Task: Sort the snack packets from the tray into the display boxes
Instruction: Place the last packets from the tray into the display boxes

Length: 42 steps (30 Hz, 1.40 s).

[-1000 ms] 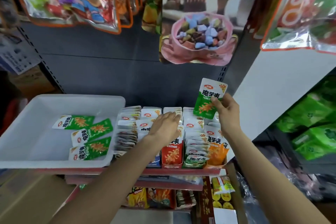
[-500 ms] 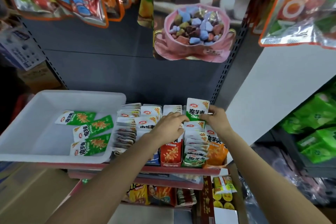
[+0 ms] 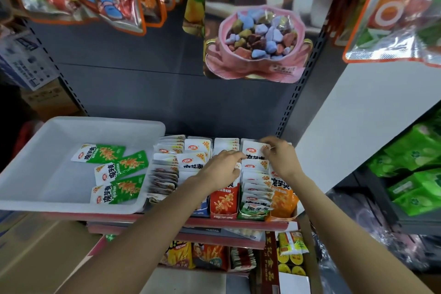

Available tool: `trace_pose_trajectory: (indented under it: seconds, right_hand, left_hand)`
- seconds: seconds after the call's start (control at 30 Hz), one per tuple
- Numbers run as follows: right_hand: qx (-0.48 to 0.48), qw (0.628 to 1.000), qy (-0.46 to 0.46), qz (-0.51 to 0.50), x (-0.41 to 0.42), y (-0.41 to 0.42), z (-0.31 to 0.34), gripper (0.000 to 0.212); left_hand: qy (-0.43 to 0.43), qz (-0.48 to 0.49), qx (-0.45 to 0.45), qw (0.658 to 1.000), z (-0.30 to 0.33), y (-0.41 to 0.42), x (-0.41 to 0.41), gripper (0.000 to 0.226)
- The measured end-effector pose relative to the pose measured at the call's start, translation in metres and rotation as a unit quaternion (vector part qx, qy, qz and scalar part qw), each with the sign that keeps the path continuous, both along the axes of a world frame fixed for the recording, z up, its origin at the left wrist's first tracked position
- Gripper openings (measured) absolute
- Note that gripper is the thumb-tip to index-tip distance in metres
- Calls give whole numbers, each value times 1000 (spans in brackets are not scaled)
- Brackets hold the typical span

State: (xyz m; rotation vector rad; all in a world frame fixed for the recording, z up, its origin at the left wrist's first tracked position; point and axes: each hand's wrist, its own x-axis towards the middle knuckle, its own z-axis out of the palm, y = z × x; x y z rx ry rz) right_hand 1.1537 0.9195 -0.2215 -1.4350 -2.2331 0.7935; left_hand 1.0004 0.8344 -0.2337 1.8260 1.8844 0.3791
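The right hand (image 3: pixel 278 157) reaches over the back of the green display box (image 3: pixel 254 210), its fingers curled around the top corner of a green snack packet (image 3: pixel 253 151) that stands upright at the rear of that row. The left hand (image 3: pixel 223 169) lies beside it, fingers bent down onto the packets of the red display box (image 3: pixel 224 203), fingertips touching the edge of the same green packet; whether it actually grips anything I cannot tell.

Behind everything stands a grey shelving panel (image 3: pixel 133 93) hung with large snack bags, among them a candy bag (image 3: pixel 256 38) picturing a pink bowl of coloured pieces. On the shelf's left sits a white plastic tray (image 3: pixel 43 162), just beside the boxes, with three green snack packets (image 3: pixel 119 169) lying flat inside it, near its right side. To the right of the tray the display boxes stand packed in a row, an orange display box (image 3: pixel 284 203) at the far right, each filled with upright packets. Lower shelves (image 3: pixel 210 255) show more snack packs.
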Motion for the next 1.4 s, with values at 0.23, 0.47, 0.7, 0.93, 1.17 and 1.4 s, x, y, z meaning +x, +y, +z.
trace_pose_trajectory:
  seconds: [0.23,0.47,0.7,0.93,1.17,1.4]
  right_hand:
    - [36,998,-47,-2,-5,-3,-6,26]
    - [77,993,-84,24,-39,-24,11,30]
    - [21,987,18,157,-140,-92,36,23]
    - [-41,970,-18,237,-253,-148,8,30]
    - [-169,935,-189,247,-321,-173,-58,42]
    - [-184,892,-328,252,-340,-172,-78,39]
  left_hand:
    - [-13,-2,30,999,5,-3,-1,42]
    - [-56,34,134,989,26,-27,-28,34]
    - [-133,212,207,946,24,-88,-123,18]
    - [-143,387,70,908,-10,-148,-236,21]
    - [-66,324,-176,927,-45,-168,-307,30]
    - [-155,360,-266,881,-60,-153,-313,38]
